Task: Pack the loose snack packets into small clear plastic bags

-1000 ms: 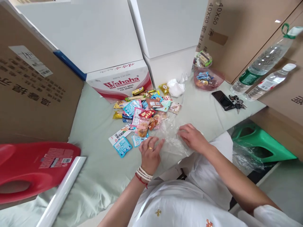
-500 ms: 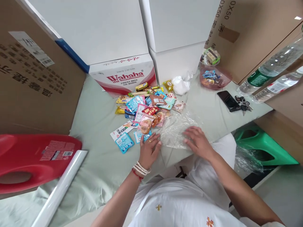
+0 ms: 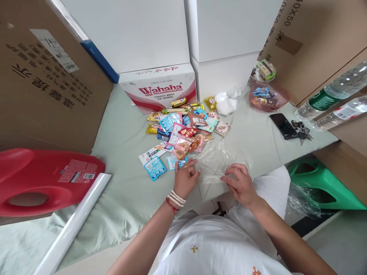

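A clear plastic bag lies crumpled on the pale green cloth near the table's front edge. My left hand, with a ring and bead bracelets, pinches the bag's left edge. At the bag's right side my right hand has its fingers closed on the film. Just behind the bag lies a pile of several small snack packets in blue, pink, yellow and orange wrappers.
A Wahaha carton and white boxes stand behind the pile. Brown cartons flank both sides. A red plastic stool and a film roll lie at left. A pink bowl, phone, keys and water bottles are at right; a green stool below.
My right hand went from lying flat on the bag to pinching its near edge. My left hand closed on the bag's left edge. The camera view drifted slightly.
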The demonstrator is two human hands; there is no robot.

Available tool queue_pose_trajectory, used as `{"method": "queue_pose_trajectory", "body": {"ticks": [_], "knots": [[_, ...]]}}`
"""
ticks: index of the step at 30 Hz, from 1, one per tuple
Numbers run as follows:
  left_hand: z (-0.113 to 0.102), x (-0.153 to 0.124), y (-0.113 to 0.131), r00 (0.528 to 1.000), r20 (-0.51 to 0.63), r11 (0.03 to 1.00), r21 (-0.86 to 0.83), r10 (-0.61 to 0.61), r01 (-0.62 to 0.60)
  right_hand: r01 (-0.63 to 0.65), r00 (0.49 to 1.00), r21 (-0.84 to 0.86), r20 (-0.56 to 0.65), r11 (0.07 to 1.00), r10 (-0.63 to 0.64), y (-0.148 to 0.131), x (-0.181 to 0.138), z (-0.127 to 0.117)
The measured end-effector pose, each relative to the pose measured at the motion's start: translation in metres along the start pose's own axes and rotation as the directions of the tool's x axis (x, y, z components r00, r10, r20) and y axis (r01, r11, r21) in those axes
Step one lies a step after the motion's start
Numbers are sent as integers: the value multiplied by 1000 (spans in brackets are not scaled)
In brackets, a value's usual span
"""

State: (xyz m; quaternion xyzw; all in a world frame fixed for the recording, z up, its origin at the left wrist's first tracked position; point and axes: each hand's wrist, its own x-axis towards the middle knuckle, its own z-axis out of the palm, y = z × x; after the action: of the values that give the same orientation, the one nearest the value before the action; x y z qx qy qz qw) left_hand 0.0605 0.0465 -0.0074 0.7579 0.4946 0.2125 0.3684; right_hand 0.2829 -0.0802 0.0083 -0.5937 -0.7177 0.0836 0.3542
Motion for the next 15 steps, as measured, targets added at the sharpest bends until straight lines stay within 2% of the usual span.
{"method": "queue_pose_trajectory", "body": {"ticks": [3, 5, 7, 8, 11, 13, 15], "knots": [[-4, -3, 2, 999, 46, 998, 52, 25, -28, 101, 985, 22, 141, 995, -103, -9, -9, -8], [-6, -6, 2, 997, 59, 996, 76, 44, -48, 131, 951, 158, 258, 979, -170, -17, -10, -16], [-5, -9, 1, 997, 59, 992, 107, 59, -65, 57, 953, 278, 272, 959, -135, -22, -5, -25], [-4, -10, 1, 996, 60, 989, 131, 67, -75, -9, 971, 291, 231, 957, -61, -22, -1, -29], [-1, -14, 2, 992, 82, 970, 213, 99, -115, -179, 983, 145, 72, 973, 170, -12, 14, -26], [1, -16, 5, 990, 91, 961, 243, 112, -131, -193, 979, -14, 63, 981, 193, 3, 22, -13], [2, -17, 7, 992, 70, 960, 252, 108, -122, -163, 977, -164, 112, 973, 183, 23, 27, 4]]}}
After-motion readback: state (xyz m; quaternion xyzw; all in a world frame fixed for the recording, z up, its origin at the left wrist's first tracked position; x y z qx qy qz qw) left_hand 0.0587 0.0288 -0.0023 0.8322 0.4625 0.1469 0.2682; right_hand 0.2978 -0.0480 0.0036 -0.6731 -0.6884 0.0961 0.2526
